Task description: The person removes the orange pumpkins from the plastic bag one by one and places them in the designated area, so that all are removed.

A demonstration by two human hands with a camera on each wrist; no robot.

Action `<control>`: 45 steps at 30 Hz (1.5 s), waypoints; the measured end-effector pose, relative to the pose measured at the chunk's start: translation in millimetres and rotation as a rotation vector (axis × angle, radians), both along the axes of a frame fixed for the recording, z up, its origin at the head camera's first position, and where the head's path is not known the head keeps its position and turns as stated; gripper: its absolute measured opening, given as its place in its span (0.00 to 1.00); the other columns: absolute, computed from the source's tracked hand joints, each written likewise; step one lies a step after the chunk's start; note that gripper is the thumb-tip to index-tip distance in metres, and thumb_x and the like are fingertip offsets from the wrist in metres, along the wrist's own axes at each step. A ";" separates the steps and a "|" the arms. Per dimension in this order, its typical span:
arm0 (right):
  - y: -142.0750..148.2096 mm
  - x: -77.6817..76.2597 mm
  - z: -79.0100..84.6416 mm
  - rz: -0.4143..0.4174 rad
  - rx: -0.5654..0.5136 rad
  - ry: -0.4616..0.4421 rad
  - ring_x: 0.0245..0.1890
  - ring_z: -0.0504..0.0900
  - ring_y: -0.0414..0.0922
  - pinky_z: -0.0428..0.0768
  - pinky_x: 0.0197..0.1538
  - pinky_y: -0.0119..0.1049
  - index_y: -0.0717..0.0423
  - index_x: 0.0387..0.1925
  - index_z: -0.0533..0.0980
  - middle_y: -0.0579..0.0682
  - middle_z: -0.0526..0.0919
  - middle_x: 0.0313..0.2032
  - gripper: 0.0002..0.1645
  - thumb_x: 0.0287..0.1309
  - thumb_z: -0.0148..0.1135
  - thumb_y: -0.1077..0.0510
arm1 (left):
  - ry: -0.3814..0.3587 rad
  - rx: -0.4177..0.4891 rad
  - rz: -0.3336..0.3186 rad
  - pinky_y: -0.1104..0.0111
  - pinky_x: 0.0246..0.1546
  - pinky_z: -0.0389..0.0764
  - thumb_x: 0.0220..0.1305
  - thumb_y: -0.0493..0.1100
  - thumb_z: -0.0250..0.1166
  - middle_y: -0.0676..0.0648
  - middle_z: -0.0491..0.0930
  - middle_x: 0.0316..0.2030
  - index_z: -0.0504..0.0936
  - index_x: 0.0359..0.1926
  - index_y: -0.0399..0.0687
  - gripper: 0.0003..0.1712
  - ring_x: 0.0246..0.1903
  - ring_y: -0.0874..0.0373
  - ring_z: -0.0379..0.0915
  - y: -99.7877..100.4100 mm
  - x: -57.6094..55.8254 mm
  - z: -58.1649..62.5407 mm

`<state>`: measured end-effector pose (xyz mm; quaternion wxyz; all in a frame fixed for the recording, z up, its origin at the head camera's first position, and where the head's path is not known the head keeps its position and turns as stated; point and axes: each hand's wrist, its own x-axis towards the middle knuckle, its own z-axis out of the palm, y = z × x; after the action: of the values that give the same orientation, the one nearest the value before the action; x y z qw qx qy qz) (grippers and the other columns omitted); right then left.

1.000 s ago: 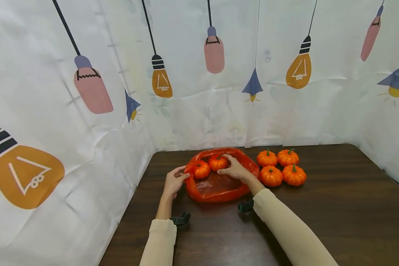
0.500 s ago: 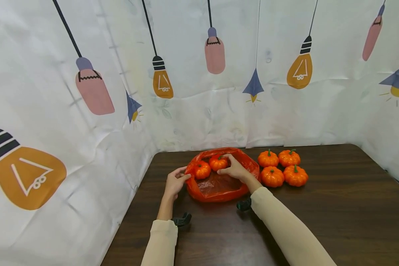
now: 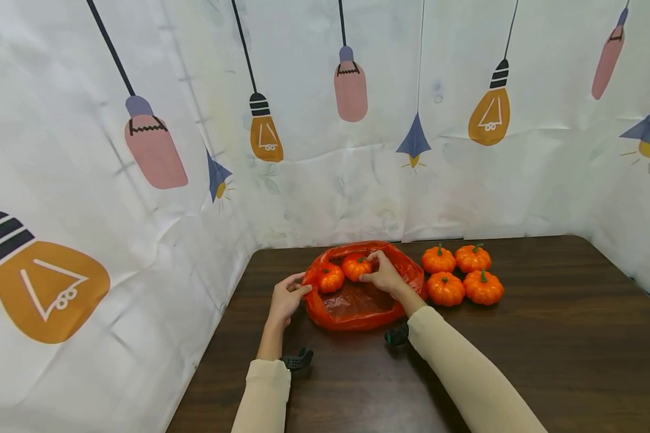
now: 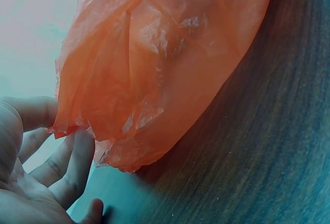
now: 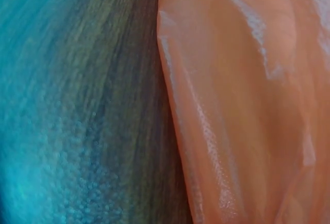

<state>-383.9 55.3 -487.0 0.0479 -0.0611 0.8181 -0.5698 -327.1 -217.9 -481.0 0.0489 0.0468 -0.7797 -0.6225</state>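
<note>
An orange-red plastic bag (image 3: 357, 322) lies spread wide at its mouth on the table. Inside, toward its back left, are two small orange pumpkins: one on the left (image 3: 330, 278) and one beside it (image 3: 354, 268). My left hand (image 3: 285, 299) pinches the bag's left rim between thumb and fingers; the left wrist view shows this hold on the plastic (image 4: 129, 79). My right hand (image 3: 387, 276) reaches into the bag, its thumb and fingers curved at the right side of the second pumpkin. The right wrist view shows only the bag's outer side (image 5: 237, 105) and the tabletop.
Several more small pumpkins with green stems stand grouped just right of the bag, among them a front-right pumpkin (image 3: 483, 287). The dark wooden table (image 3: 547, 337) ends at a white printed curtain (image 3: 325, 198) behind and on the left.
My right hand's fingertips have shifted slightly rightward from the top of the second pumpkin toward its right side. The left hand keeps its place on the bag's rim.
</note>
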 end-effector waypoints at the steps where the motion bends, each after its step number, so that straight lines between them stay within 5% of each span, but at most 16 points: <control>1: 0.0 0.6 0.0 0.001 0.003 0.004 0.59 0.70 0.56 0.70 0.62 0.51 0.56 0.56 0.64 0.61 0.68 0.64 0.30 0.61 0.72 0.60 | -0.001 -0.001 -0.002 0.61 0.41 0.82 0.64 0.38 0.71 0.49 0.82 0.30 0.84 0.60 0.45 0.23 0.29 0.61 0.79 -0.1 -0.3 -0.6; 8: 4.9 5.7 4.7 0.043 0.042 -0.010 0.61 0.70 0.58 0.71 0.63 0.53 0.58 0.70 0.60 0.64 0.66 0.66 0.41 0.62 0.71 0.59 | -0.029 -0.008 -0.023 0.55 0.47 0.82 0.65 0.39 0.71 0.48 0.83 0.32 0.81 0.63 0.43 0.25 0.30 0.61 0.77 -1.1 0.0 0.6; 18: 17.6 14.4 16.5 0.130 0.103 -0.024 0.69 0.67 0.60 0.68 0.70 0.57 0.53 0.78 0.58 0.64 0.64 0.70 0.47 0.63 0.70 0.55 | -0.027 -0.019 -0.047 0.51 0.49 0.81 0.66 0.34 0.67 0.45 0.83 0.32 0.80 0.63 0.36 0.24 0.30 0.61 0.78 7.4 25.9 38.9; 29: 30.6 26.6 28.6 0.180 0.118 -0.019 0.68 0.65 0.61 0.68 0.69 0.59 0.52 0.77 0.62 0.64 0.63 0.69 0.45 0.63 0.71 0.53 | -0.038 -0.016 -0.040 0.46 0.54 0.80 0.67 0.34 0.67 0.47 0.82 0.31 0.80 0.63 0.36 0.24 0.30 0.61 0.79 8.7 29.5 41.8; 33: 35.7 29.8 30.9 0.180 0.094 -0.005 0.67 0.67 0.60 0.72 0.65 0.56 0.49 0.75 0.64 0.62 0.63 0.69 0.44 0.62 0.72 0.52 | -0.050 -0.021 -0.039 0.45 0.55 0.79 0.67 0.34 0.67 0.47 0.82 0.31 0.79 0.63 0.37 0.24 0.30 0.60 0.79 7.2 23.4 36.5; 39: 44.3 36.8 37.7 0.183 0.042 0.022 0.63 0.72 0.61 0.77 0.61 0.53 0.49 0.73 0.65 0.62 0.64 0.69 0.43 0.61 0.73 0.52 | -0.052 0.001 -0.033 0.49 0.52 0.81 0.66 0.37 0.69 0.49 0.82 0.32 0.80 0.64 0.41 0.25 0.30 0.62 0.79 0.5 4.6 10.2; 45: 54.4 45.4 40.7 0.180 0.016 0.061 0.63 0.72 0.60 0.76 0.62 0.53 0.49 0.71 0.65 0.61 0.65 0.68 0.43 0.58 0.76 0.53 | -0.023 -0.012 -0.009 0.55 0.48 0.83 0.65 0.39 0.71 0.50 0.81 0.31 0.82 0.62 0.45 0.24 0.30 0.60 0.79 -1.2 0.6 0.6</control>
<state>-338.5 109.7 -446.3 0.0746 -0.1511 0.8150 -0.5544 -326.5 -219.2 -480.4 0.0373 0.0500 -0.7841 -0.6175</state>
